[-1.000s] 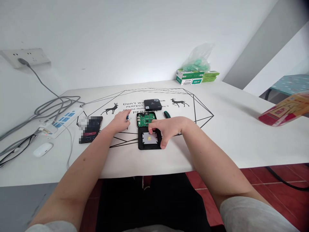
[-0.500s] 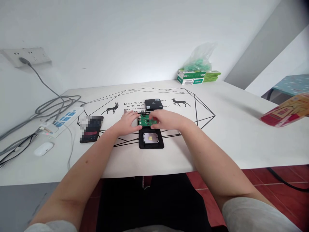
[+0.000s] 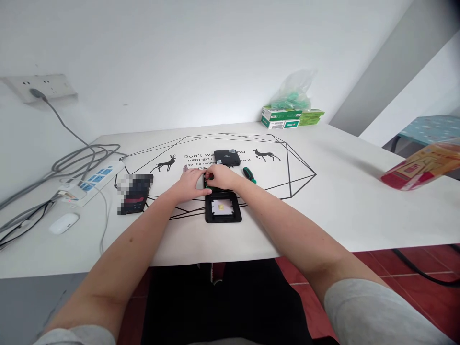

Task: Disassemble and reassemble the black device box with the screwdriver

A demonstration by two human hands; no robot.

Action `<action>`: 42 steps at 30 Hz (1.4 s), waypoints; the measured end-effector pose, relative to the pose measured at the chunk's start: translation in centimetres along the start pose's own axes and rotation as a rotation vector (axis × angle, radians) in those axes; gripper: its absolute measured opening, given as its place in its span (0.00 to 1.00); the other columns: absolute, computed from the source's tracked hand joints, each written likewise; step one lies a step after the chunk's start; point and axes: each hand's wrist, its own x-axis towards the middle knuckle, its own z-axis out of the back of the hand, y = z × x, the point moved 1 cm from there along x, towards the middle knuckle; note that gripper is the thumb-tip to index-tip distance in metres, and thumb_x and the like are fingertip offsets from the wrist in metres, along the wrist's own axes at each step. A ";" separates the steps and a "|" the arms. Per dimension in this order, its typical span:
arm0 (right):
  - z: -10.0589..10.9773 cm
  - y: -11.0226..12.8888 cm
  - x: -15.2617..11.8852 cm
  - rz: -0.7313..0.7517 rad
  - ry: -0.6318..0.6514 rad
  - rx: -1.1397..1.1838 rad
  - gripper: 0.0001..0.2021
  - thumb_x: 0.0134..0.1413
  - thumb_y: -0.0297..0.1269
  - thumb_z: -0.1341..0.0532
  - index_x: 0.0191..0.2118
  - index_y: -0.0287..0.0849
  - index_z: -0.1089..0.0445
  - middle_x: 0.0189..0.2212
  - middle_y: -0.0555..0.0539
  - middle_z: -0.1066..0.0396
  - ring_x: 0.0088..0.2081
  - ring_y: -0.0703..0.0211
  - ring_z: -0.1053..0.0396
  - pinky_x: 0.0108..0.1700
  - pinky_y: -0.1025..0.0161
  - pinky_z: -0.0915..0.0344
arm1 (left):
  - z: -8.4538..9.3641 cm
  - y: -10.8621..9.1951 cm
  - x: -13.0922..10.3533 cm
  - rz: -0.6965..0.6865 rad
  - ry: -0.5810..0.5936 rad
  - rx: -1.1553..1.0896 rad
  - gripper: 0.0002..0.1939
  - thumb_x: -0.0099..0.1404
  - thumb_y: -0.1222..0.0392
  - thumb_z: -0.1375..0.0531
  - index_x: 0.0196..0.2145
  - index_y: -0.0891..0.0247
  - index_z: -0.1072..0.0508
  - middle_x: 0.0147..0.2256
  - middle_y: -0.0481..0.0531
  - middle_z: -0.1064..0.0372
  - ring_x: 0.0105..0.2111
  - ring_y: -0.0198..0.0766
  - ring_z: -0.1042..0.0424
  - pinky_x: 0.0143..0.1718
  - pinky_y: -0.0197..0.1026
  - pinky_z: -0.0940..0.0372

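At the centre of the frame, the left hand (image 3: 190, 185), thumb and fingers spread apart, rests against the near-left side of the black case (image 3: 204, 178) with its green circuit board (image 3: 208, 185). The right hand (image 3: 222, 177) curls over the board, fingertips bunched; whether they clamp anything I cannot tell. Pressing unevenly there could strain small parts or skew the case. Just below lies the black panel (image 3: 212, 220); a wrist dropping could smudge its metal plate (image 3: 227, 207)
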 end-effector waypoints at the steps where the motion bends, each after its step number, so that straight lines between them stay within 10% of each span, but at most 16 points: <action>1: 0.0 0.1 0.1 -0.004 0.002 0.007 0.07 0.56 0.27 0.34 0.39 0.42 0.19 0.44 0.41 0.15 0.45 0.49 0.21 0.47 0.58 0.32 | 0.1 -0.2 -0.1 0.002 -0.005 -0.011 0.32 0.67 0.38 0.35 0.62 0.57 0.26 0.61 0.59 0.25 0.67 0.65 0.35 0.69 0.64 0.38; 14: 1.2 -1.4 0.5 0.001 -0.015 0.311 0.07 0.51 0.29 0.34 0.35 0.38 0.18 0.31 0.50 0.19 0.33 0.61 0.27 0.38 0.65 0.32 | -0.6 0.4 0.2 -0.004 -0.063 0.061 0.32 0.69 0.37 0.34 0.63 0.57 0.25 0.67 0.61 0.31 0.70 0.64 0.39 0.71 0.68 0.44; 20: 2.4 -1.6 -0.2 -0.053 -0.124 0.337 0.04 0.56 0.31 0.34 0.33 0.40 0.21 0.34 0.48 0.20 0.36 0.60 0.27 0.41 0.63 0.34 | -0.5 0.6 0.3 -0.056 -0.126 0.039 0.18 0.79 0.48 0.46 0.47 0.57 0.19 0.49 0.58 0.20 0.54 0.54 0.24 0.62 0.58 0.31; 27: 2.7 -1.9 -2.5 -0.049 -0.016 -0.018 0.31 0.49 0.56 0.23 0.53 0.41 0.21 0.53 0.37 0.20 0.55 0.38 0.27 0.54 0.52 0.32 | -0.7 0.6 0.4 0.081 -0.129 -0.008 0.26 0.70 0.49 0.33 0.61 0.59 0.23 0.60 0.58 0.22 0.61 0.57 0.24 0.65 0.57 0.31; 35: 2.3 -1.5 -2.9 -0.008 0.015 -0.038 0.09 0.60 0.39 0.31 0.44 0.44 0.17 0.42 0.43 0.16 0.42 0.47 0.21 0.42 0.58 0.33 | -0.6 0.7 0.3 0.046 -0.152 -0.065 0.23 0.70 0.54 0.36 0.61 0.57 0.23 0.57 0.56 0.20 0.56 0.54 0.21 0.59 0.55 0.26; 42: 1.9 -1.2 -2.8 0.213 -0.176 -0.043 0.10 0.69 0.35 0.37 0.41 0.42 0.16 0.45 0.41 0.15 0.50 0.47 0.21 0.53 0.55 0.29 | -1.1 1.6 0.8 -0.064 -0.407 -0.007 0.05 0.74 0.62 0.38 0.42 0.57 0.21 0.42 0.52 0.21 0.42 0.46 0.21 0.47 0.49 0.25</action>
